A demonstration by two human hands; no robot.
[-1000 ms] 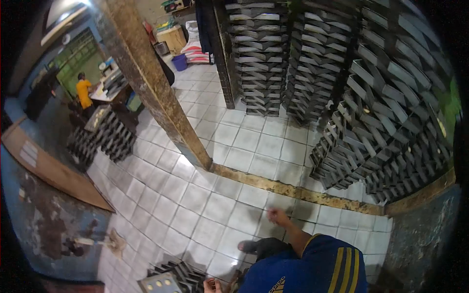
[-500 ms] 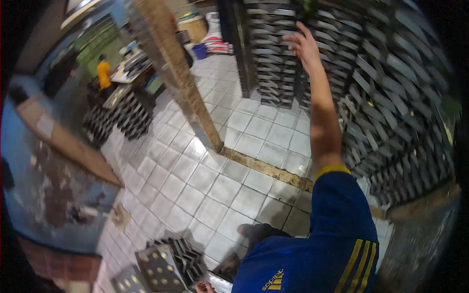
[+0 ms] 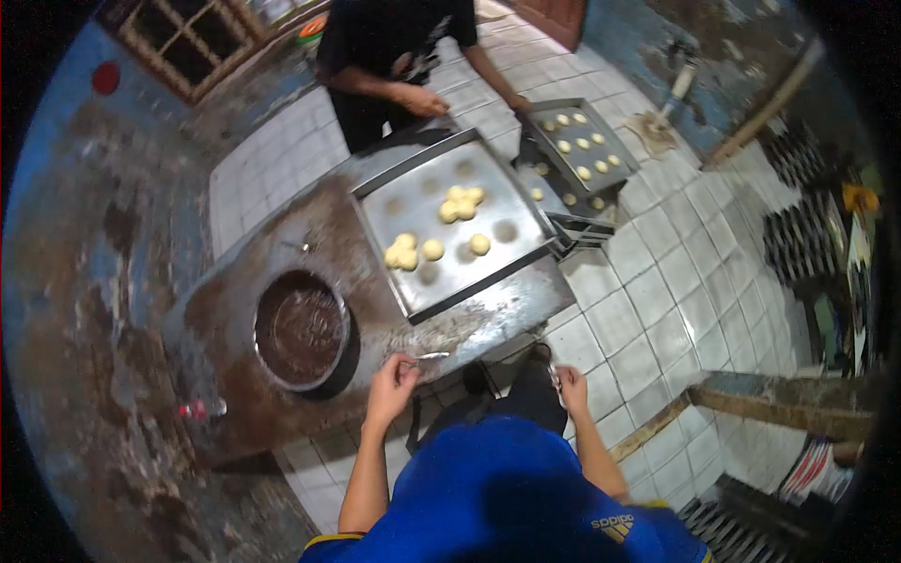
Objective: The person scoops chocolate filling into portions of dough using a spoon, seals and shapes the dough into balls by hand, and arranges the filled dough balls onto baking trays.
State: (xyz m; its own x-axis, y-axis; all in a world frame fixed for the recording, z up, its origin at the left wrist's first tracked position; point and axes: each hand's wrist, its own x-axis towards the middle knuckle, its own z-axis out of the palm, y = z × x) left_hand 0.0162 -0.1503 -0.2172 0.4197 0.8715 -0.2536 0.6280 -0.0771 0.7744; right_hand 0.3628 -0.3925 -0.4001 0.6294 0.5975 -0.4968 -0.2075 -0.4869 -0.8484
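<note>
My left hand [image 3: 392, 383] is closed in a pinch at the table's near edge, on a thin metal utensil [image 3: 430, 357] that points right. To its left stands a round pot [image 3: 301, 330] with dark brown contents. My right hand [image 3: 570, 388] is closed, low beside my dark trousers, with a small pale thing at its fingers that I cannot make out. Beyond my hands, a large metal tray [image 3: 458, 305] lies on the table and bears several pale dough balls [image 3: 461, 203], some touching in clusters.
Across the worn table [image 3: 216, 319] a co-worker [image 3: 394, 47] in black touches a smaller tray [image 3: 615, 175] of dough balls on a stack. A bottle [image 3: 203, 409] lies at the table's left. More tray stacks [image 3: 798, 235] and a wooden beam [image 3: 788, 408] are at the right.
The view has swung from the tray stacks and tiled floor to the table, pot and co-worker. My raised, open hand has come down; both hands are now low in front of me.
</note>
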